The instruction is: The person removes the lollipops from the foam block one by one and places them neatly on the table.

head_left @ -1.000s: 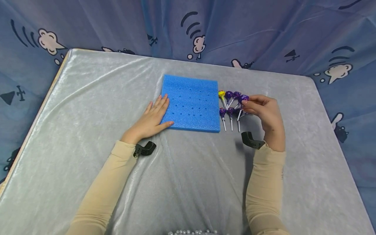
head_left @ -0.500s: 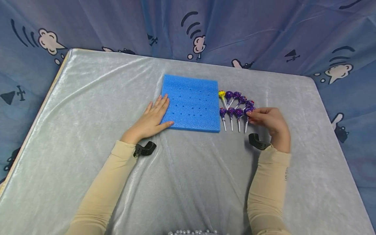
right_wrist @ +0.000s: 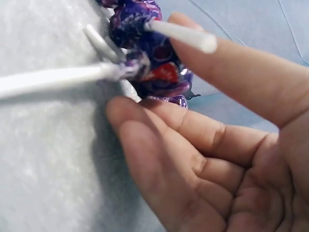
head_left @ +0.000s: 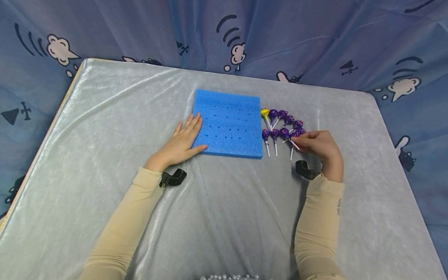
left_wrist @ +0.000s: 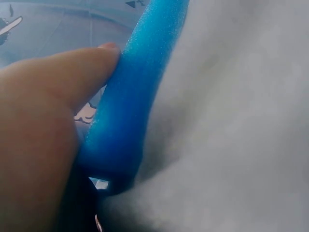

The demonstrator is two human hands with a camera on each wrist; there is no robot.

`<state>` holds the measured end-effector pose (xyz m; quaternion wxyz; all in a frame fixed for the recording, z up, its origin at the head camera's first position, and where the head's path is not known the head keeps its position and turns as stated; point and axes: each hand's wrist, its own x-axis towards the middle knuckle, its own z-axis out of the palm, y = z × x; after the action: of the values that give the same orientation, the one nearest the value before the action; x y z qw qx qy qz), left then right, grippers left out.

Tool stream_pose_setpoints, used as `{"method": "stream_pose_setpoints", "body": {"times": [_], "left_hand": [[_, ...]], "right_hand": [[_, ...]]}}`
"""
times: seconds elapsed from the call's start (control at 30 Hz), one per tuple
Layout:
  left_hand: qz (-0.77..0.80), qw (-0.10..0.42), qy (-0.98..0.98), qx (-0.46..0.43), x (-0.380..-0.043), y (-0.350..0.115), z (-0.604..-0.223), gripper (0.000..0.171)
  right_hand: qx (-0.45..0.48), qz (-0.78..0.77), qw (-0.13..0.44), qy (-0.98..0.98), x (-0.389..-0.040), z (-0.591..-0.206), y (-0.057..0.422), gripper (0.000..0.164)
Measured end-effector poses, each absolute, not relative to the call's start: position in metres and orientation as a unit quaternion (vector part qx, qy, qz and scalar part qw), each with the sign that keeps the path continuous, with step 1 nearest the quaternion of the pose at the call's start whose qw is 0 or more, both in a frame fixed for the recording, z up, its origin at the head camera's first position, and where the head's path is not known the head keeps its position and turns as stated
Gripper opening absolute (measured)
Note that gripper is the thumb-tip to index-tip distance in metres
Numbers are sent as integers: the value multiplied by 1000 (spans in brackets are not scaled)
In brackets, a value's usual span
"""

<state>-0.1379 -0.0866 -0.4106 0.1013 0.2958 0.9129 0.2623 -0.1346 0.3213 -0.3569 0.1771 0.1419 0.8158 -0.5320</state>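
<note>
My left hand (head_left: pixel 178 144) lies flat with spread fingers on the left edge of a blue foam board (head_left: pixel 232 146) dotted with small holes. In the left wrist view its thumb (left_wrist: pixel 87 72) presses on the blue foam (left_wrist: pixel 137 92). Right of the board, my right hand (head_left: pixel 320 146) pinches a purple-wrapped lollipop (right_wrist: pixel 166 75) between thumb and fingers, low over the table. Another purple lollipop (head_left: pixel 284 133) touches it, its white stick slanting towards the thumb. Beside them lie several more purple lollipops (head_left: pixel 275 132) and one yellow lollipop (head_left: pixel 264 112). The fingertips partly hide the candies nearest them.
A pale grey velvety cloth (head_left: pixel 224 206) covers the table. Behind it hangs a blue printed curtain (head_left: pixel 297 39). Each wrist carries a black camera mount (head_left: pixel 173 178). A string of white beads (head_left: pixel 231 276) shows at the bottom edge.
My right hand moved from the upper lollipops down to the right end of the lower row. One lower lollipop's stick has swung from straight down to a slant. The left hand stays put.
</note>
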Motion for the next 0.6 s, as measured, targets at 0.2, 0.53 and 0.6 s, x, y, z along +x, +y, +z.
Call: {"method": "stream_pose_setpoints", "body": {"times": [0.2,0.53,0.6], "left_hand": [[266,99,914,291,-137,-87,-412,82],[294,111,904,290,-136,-89,-415,83],[313,109,898,290,-136,-92,-408,84]], "right_hand": [[135,-539,185,811,-135,-355,322,23],[142,-484,150,850,-130,-351,323,11],[143,-490,101,854,-131,-349,320,20]]}}
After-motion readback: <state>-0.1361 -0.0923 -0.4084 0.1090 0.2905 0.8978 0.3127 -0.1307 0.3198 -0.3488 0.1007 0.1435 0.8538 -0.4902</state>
